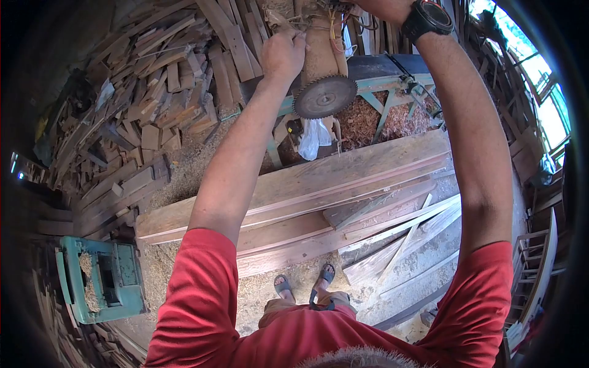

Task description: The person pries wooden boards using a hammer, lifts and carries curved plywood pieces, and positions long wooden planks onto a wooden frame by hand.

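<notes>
My left hand (pixel 284 55) is raised at the top centre, its fingers closed near some pale, stringy material that I cannot make out clearly. My right hand (pixel 385 7) reaches up to the top edge, where its fingers are cut off; a black watch (pixel 429 18) is on that wrist. Between my arms a round toothed saw blade (pixel 325 96) shows below a brown wooden panel (pixel 318 52). Loose wires (pixel 337 30) hang beside the panel. Under the blade hangs a whitish plastic bag (pixel 314 138).
Long planks (pixel 294 181) lie across the floor before my feet. Scrap wood (pixel 175 67) is heaped at the left, near a green machine (pixel 101 279). Behind the planks stands a green-framed bench (pixel 383 101) with shavings under it. A wooden ladder-like frame (pixel 532 270) stands at the right.
</notes>
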Action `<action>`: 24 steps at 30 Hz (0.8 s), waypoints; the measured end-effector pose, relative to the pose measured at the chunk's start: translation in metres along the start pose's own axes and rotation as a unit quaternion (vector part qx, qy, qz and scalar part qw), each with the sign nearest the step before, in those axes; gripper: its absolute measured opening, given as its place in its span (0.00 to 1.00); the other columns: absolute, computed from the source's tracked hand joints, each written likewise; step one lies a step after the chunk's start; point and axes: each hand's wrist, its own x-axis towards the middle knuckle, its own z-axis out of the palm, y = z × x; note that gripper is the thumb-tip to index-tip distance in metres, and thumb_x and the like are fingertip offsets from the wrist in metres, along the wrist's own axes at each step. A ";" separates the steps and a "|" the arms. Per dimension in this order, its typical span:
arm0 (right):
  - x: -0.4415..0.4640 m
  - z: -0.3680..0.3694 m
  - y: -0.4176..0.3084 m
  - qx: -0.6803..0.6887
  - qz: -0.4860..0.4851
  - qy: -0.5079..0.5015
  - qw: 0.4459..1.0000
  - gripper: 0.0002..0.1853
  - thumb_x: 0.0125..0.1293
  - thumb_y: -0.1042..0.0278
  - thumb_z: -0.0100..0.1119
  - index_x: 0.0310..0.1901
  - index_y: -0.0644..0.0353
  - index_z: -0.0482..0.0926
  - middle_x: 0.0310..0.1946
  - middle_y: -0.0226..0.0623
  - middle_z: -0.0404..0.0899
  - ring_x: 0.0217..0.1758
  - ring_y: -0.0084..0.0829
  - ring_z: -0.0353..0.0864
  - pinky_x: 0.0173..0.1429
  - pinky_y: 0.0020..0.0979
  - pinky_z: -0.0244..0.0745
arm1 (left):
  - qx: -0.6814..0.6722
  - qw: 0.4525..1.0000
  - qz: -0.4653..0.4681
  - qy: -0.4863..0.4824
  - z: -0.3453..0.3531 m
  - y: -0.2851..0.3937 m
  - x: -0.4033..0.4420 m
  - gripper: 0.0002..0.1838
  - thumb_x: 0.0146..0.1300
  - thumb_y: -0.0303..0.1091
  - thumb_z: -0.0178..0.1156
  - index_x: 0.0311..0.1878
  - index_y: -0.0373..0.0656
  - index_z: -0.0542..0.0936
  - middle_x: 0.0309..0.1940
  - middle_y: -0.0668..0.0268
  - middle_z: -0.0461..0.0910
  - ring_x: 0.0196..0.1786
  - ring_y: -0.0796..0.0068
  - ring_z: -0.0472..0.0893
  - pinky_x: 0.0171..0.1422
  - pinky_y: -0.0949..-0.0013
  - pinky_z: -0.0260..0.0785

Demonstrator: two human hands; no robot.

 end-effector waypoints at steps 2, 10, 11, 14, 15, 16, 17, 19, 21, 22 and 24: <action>0.001 0.000 0.000 0.003 -0.003 0.003 1.000 0.17 0.50 0.60 0.70 0.41 0.57 0.83 0.40 0.41 0.74 0.51 0.43 0.75 0.53 0.46 0.70 | 0.015 1.000 -0.004 -0.010 0.000 0.001 -0.001 0.15 0.70 0.42 0.58 0.44 0.42 0.87 0.27 0.68 0.88 0.29 0.70 0.86 0.42 0.64 0.77; 0.002 0.001 0.003 0.003 -0.014 0.007 1.000 0.17 0.48 0.61 0.70 0.40 0.59 0.84 0.41 0.43 0.75 0.52 0.45 0.75 0.54 0.45 0.70 | 0.006 1.000 -0.019 -0.003 -0.004 0.003 -0.004 0.15 0.70 0.42 0.57 0.41 0.42 0.88 0.28 0.67 0.88 0.31 0.69 0.86 0.42 0.63 0.77; 0.003 0.002 0.003 0.003 -0.015 0.007 1.000 0.17 0.48 0.61 0.69 0.40 0.59 0.84 0.41 0.43 0.75 0.52 0.45 0.75 0.54 0.45 0.70 | -0.020 0.999 -0.036 -0.010 -0.003 0.002 -0.001 0.14 0.68 0.42 0.57 0.40 0.45 0.88 0.29 0.66 0.88 0.35 0.61 0.86 0.46 0.59 0.77; 0.002 0.003 0.003 0.003 -0.015 0.009 1.000 0.17 0.48 0.61 0.69 0.40 0.60 0.84 0.41 0.43 0.75 0.52 0.45 0.75 0.54 0.46 0.70 | -0.018 0.999 -0.044 -0.011 0.000 0.002 0.002 0.13 0.66 0.41 0.58 0.37 0.47 0.89 0.29 0.63 0.87 0.40 0.54 0.86 0.49 0.54 0.76; 0.002 0.003 0.003 0.003 -0.015 0.014 1.000 0.17 0.48 0.61 0.69 0.40 0.60 0.84 0.41 0.44 0.75 0.52 0.45 0.75 0.54 0.46 0.70 | 0.009 0.999 -0.034 -0.005 0.000 0.004 0.002 0.12 0.65 0.41 0.58 0.37 0.47 0.89 0.29 0.62 0.87 0.40 0.53 0.86 0.49 0.53 0.76; 0.002 0.003 0.003 0.003 -0.014 0.013 1.000 0.17 0.48 0.61 0.69 0.40 0.60 0.84 0.41 0.44 0.75 0.52 0.45 0.75 0.54 0.46 0.70 | 0.009 0.999 -0.034 -0.006 -0.001 0.006 0.001 0.12 0.65 0.41 0.58 0.37 0.47 0.89 0.29 0.62 0.87 0.40 0.53 0.86 0.49 0.53 0.76; 0.002 0.001 0.003 0.005 -0.014 0.008 1.000 0.17 0.48 0.61 0.69 0.40 0.60 0.84 0.41 0.44 0.75 0.52 0.45 0.76 0.54 0.46 0.71 | 0.006 0.999 -0.041 -0.003 0.002 0.005 0.002 0.12 0.64 0.41 0.59 0.36 0.47 0.89 0.30 0.62 0.87 0.40 0.53 0.86 0.49 0.53 0.76; 0.002 -0.001 0.003 0.006 -0.013 0.001 1.000 0.18 0.47 0.61 0.69 0.39 0.60 0.84 0.41 0.44 0.75 0.52 0.45 0.76 0.53 0.47 0.71 | 0.002 0.999 -0.047 -0.002 0.006 0.003 0.003 0.12 0.63 0.40 0.59 0.35 0.48 0.89 0.30 0.61 0.87 0.40 0.52 0.85 0.49 0.53 0.76; 0.002 -0.001 0.004 0.006 -0.029 0.006 1.000 0.18 0.46 0.60 0.68 0.38 0.61 0.84 0.42 0.44 0.75 0.52 0.46 0.77 0.53 0.48 0.72 | 0.009 0.999 -0.030 -0.008 0.007 -0.001 0.004 0.13 0.67 0.40 0.58 0.41 0.43 0.88 0.28 0.69 0.88 0.33 0.68 0.86 0.44 0.62 0.77; 0.003 0.000 0.004 0.006 -0.027 0.004 1.000 0.18 0.46 0.60 0.68 0.38 0.61 0.84 0.42 0.44 0.75 0.52 0.46 0.77 0.53 0.48 0.72 | 0.009 0.999 -0.029 -0.011 0.008 -0.003 0.005 0.13 0.67 0.40 0.58 0.41 0.43 0.88 0.28 0.69 0.88 0.33 0.68 0.86 0.44 0.62 0.77; 0.005 -0.002 0.003 0.000 -0.038 0.005 0.999 0.18 0.45 0.59 0.68 0.36 0.62 0.84 0.42 0.45 0.77 0.51 0.47 0.78 0.54 0.48 0.72 | 0.010 1.000 -0.018 -0.006 0.009 -0.004 0.006 0.13 0.67 0.40 0.58 0.41 0.43 0.88 0.27 0.70 0.88 0.33 0.69 0.86 0.44 0.63 0.77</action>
